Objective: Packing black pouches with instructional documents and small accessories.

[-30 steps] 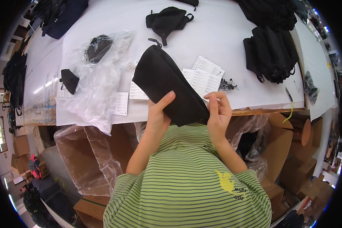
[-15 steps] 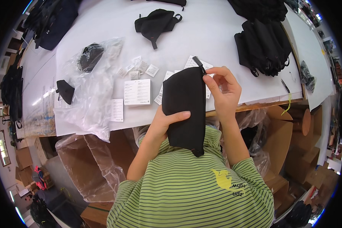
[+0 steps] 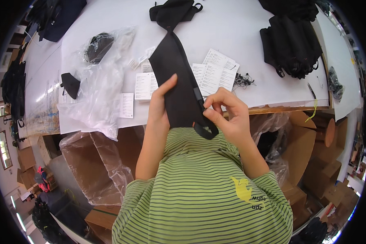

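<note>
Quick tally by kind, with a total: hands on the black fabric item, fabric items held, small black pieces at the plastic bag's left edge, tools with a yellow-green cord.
Hands: 2 (left hand, right hand)
Held black fabric item: 1
Small black piece: 1
Tool with yellow-green cord: 1
Total: 5

The place looks like a workshop or factory floor for sewn goods: on a broad white-topped worktable (image 3: 227, 30), a thick stack of black fabric pieces (image 3: 292, 46) lies at the right, with printed cards (image 3: 217, 73) and a tangle of thin black cords (image 3: 242, 79) toward the near edge, and a clear plastic bag (image 3: 110, 89) to the left. Cardboard boxes (image 3: 300, 152), one draped in clear plastic (image 3: 91, 171), stand at the table's near side. Along the room's left side are more cartons (image 3: 26, 158) and dark bundles (image 3: 14, 89).
</note>
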{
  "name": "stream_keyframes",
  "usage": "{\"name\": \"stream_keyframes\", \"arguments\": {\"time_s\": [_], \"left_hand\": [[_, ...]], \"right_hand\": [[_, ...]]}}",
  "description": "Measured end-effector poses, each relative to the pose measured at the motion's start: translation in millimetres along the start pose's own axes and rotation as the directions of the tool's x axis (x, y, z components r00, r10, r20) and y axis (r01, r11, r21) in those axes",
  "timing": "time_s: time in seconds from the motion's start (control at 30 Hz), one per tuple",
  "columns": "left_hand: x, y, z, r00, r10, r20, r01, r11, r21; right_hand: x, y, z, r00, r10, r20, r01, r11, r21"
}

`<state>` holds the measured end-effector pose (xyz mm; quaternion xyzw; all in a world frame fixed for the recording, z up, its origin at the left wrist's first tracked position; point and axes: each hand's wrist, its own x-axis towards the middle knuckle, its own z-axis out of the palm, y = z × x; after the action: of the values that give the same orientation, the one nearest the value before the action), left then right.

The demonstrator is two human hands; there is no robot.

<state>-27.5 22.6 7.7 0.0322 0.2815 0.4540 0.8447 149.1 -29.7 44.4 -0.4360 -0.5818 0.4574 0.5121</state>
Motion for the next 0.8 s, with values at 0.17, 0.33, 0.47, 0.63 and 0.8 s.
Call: {"name": "stream_keyframes", "arguments": {"time_s": [0.17, 0.33, 0.47, 0.63, 0.8], "left_hand": [[5, 7, -6, 0.998, 0.026, 0.053, -0.020, 0.993, -0.112], [4, 8, -5, 0.997, 0.067, 0.042, -0.064, 0.995, -0.075], [-4, -9, 5, 0.950, 0.296, -0.105, -0.302, 0.952, -0.052], [-9, -24, 7, 0.983, 0.184, 0.006, -0.184, 0.982, -0.035], [-12, -29, -3, 0.978, 0.179, 0.108, -0.175, 0.984, -0.046]], "right_hand": [[-6, 0, 4, 0.995, 0.093, 0.029, -0.095, 0.991, 0.092], [-2, 1, 8, 0.974, 0.192, -0.122, -0.172, 0.972, 0.161], [-12, 4, 12, 0.957, -0.242, -0.158, 0.157, 0.895, -0.417], [-3, 7, 16, 0.981, -0.158, -0.112, 0.093, 0.893, -0.441], [1, 26, 6, 0.962, -0.272, 0.012, 0.242, 0.832, -0.499]]}}
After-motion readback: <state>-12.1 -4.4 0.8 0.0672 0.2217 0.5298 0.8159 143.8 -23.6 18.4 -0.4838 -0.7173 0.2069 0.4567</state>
